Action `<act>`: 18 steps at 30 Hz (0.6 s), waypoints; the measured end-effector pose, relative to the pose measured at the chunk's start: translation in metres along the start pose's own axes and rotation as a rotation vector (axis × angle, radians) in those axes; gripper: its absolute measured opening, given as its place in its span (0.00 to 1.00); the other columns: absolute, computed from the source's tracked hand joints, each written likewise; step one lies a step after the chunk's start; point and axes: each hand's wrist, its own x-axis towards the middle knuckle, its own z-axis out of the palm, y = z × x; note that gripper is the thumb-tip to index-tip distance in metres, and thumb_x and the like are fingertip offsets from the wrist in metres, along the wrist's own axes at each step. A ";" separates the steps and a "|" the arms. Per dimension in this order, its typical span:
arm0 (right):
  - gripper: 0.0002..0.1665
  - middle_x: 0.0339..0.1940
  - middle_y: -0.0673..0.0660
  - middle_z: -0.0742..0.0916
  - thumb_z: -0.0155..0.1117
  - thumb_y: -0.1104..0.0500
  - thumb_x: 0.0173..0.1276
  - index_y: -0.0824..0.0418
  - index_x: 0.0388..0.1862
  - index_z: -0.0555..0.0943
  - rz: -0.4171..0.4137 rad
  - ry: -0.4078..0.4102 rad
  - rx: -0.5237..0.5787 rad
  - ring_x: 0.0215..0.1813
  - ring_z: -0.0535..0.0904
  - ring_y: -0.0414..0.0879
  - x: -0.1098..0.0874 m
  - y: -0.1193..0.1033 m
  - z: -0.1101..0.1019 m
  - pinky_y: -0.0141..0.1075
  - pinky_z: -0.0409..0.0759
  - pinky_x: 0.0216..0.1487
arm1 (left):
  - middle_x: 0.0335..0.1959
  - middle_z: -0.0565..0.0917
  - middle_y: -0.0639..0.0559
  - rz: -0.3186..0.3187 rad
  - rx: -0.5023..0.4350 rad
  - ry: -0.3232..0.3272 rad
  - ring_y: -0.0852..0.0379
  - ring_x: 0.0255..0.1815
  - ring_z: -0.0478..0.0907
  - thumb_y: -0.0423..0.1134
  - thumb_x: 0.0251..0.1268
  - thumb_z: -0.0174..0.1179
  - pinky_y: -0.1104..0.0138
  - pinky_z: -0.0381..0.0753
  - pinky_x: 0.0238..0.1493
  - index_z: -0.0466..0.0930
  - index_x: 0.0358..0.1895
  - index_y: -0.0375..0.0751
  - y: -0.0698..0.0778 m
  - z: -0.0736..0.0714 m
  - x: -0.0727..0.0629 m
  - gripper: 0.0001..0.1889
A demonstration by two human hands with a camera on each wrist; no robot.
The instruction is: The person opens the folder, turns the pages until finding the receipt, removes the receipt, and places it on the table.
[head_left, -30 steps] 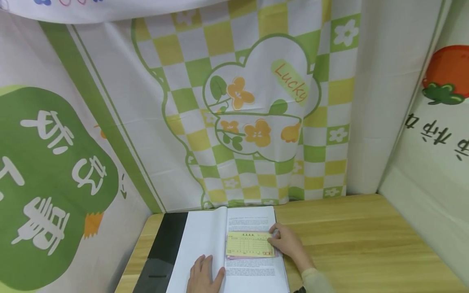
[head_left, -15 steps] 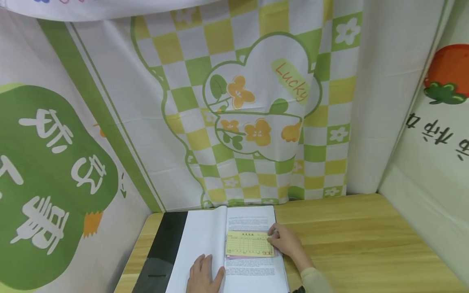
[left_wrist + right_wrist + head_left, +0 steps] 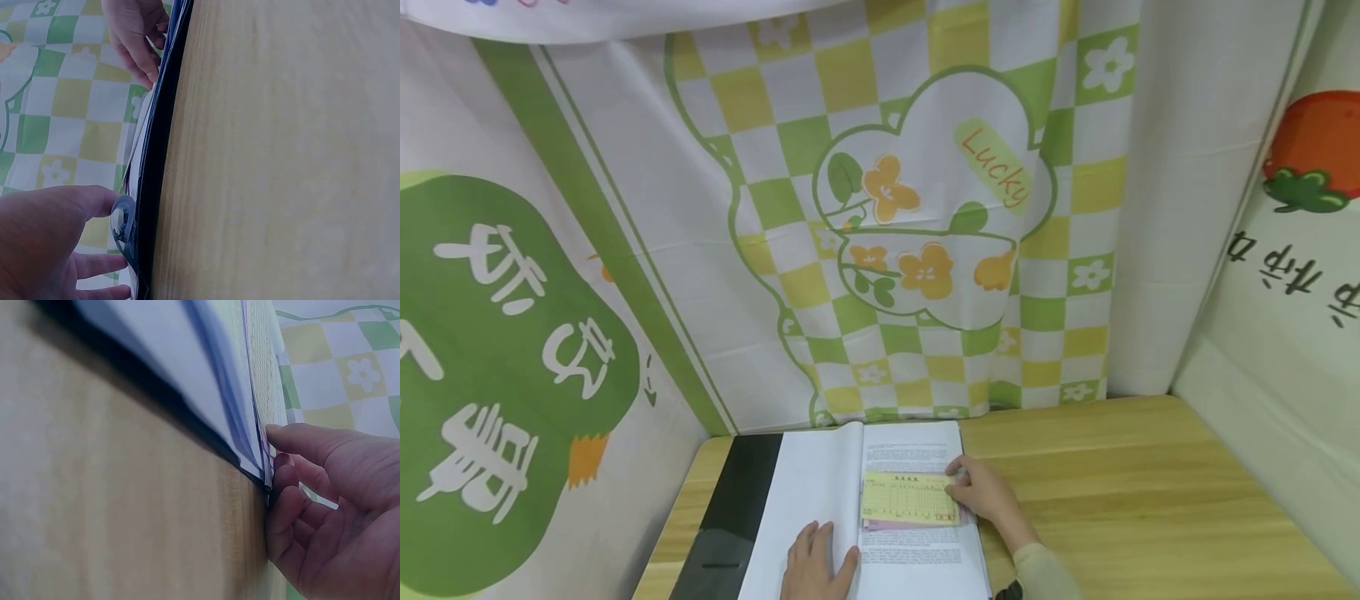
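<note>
Slip (image 3: 904, 499) pinched by right hand (image 3: 987, 493) (left hand (image 3: 820, 567) spread on page (image 3: 811, 479)).

Downward head view and close wrist views share the table (image 3: 1150, 492).

To the right of my right hand (image 3: 988, 493) I have a wide stretch of tabletop (image 3: 1150, 483), up to the pale side panel (image 3: 1262, 433). Ahead, the checkered curtain (image 3: 917, 367) hangs just behind the open book (image 3: 808, 467), leaving me little room there. On my left, only a narrow wooden strip lies beyond the black cover (image 3: 722, 517). My right hand blocks the right end of the yellow slip (image 3: 902, 500); between my hands, the lower printed page gives me a gap. My left hand (image 3: 818, 567) bars the lower left page.
</note>
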 end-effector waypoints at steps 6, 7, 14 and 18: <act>0.14 0.27 0.51 0.80 0.75 0.59 0.68 0.59 0.49 0.84 0.000 0.007 -0.001 0.28 0.76 0.44 0.002 -0.001 0.001 0.36 0.74 0.27 | 0.68 0.73 0.33 0.003 0.005 -0.002 0.27 0.69 0.71 0.55 0.67 0.70 0.32 0.74 0.64 0.78 0.65 0.35 0.001 -0.001 0.000 0.33; 0.13 0.28 0.50 0.80 0.75 0.59 0.67 0.59 0.49 0.84 0.000 0.007 -0.001 0.28 0.76 0.44 0.002 -0.001 0.001 0.36 0.74 0.27 | 0.68 0.73 0.33 0.003 0.005 -0.002 0.27 0.69 0.71 0.55 0.67 0.70 0.32 0.74 0.64 0.78 0.65 0.35 0.001 -0.001 0.000 0.33; 0.12 0.28 0.51 0.81 0.76 0.59 0.66 0.59 0.44 0.83 -0.006 0.005 -0.009 0.29 0.76 0.45 0.001 -0.001 -0.001 0.38 0.75 0.30 | 0.68 0.73 0.33 -0.002 0.014 -0.002 0.28 0.69 0.71 0.55 0.66 0.70 0.33 0.74 0.65 0.78 0.65 0.35 0.002 0.000 0.000 0.33; 0.11 0.29 0.51 0.81 0.76 0.59 0.66 0.59 0.44 0.84 -0.008 0.000 -0.012 0.30 0.76 0.45 0.001 -0.001 -0.002 0.38 0.76 0.31 | 0.68 0.73 0.33 -0.003 0.021 0.005 0.28 0.69 0.71 0.55 0.66 0.70 0.33 0.74 0.65 0.78 0.65 0.35 0.002 0.000 0.000 0.33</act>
